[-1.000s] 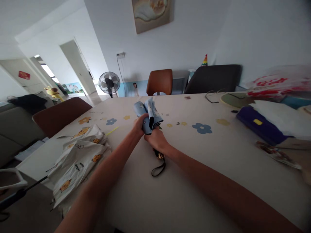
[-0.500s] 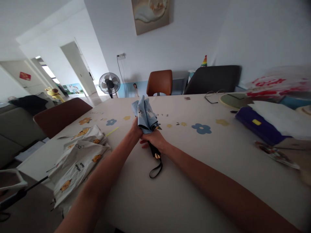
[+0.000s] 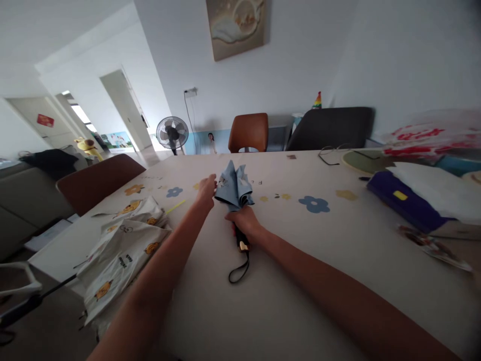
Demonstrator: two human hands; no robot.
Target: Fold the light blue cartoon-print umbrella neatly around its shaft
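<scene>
A folded light blue umbrella [image 3: 234,188] stands tilted over the table [image 3: 285,281], its loose cloth bunched at the top. My right hand [image 3: 244,220] is closed round its lower shaft and black handle [image 3: 242,243], from which a black wrist strap [image 3: 239,269] hangs onto the table. My left hand [image 3: 206,188] is just left of the blue cloth, with its fingertips pinching a fold at the cloth's edge.
A white umbrella with yellow prints [image 3: 124,240] lies at the table's left edge. A purple box [image 3: 406,200], white cloth and glasses [image 3: 330,153] sit at the right. Brown chairs [image 3: 248,131] and a dark chair [image 3: 330,128] ring the table; a fan [image 3: 172,133] stands behind.
My left hand has left the bundle's base and moved up to the cloth's left edge. The umbrella has shifted slightly right and its cloth has spread.
</scene>
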